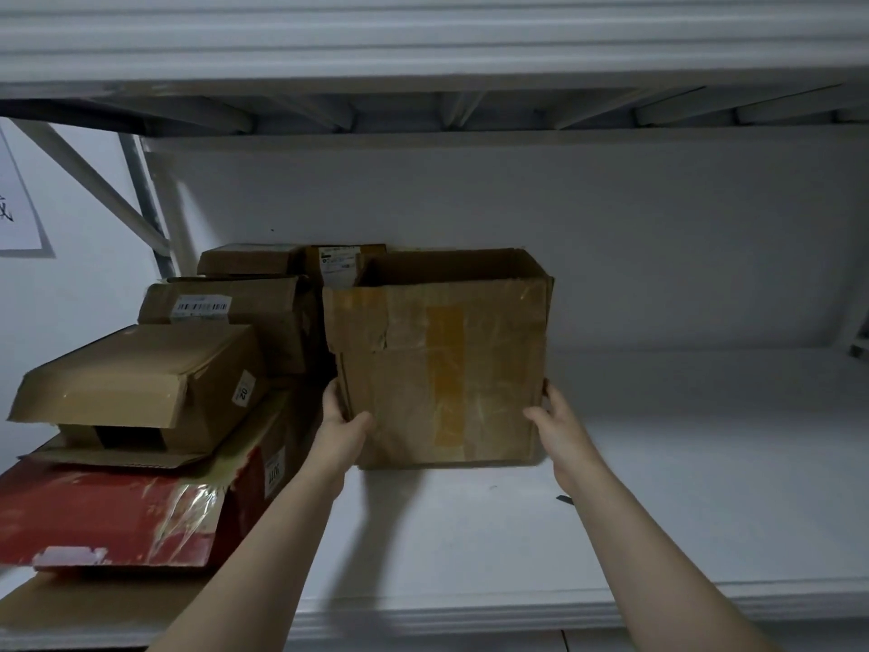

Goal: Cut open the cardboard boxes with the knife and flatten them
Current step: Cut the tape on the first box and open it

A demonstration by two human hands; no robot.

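A worn brown cardboard box [442, 364] with a yellowish tape strip down its front stands on the white shelf [658, 487], its top open. My left hand [341, 430] grips its lower left corner, thumb on the front face and fingers behind the edge. My right hand [557, 428] holds the lower right edge the same way. A small dark object [564, 499], possibly the knife, lies on the shelf beside my right forearm; it is too small to tell for sure.
A pile of cardboard boxes fills the shelf's left side: a brown box with loose flaps [141, 388] on a red box [127, 510], and several more brown boxes [230, 308] behind. Another shelf [423, 44] hangs close overhead. A paper sign [14, 204] hangs on the left wall.
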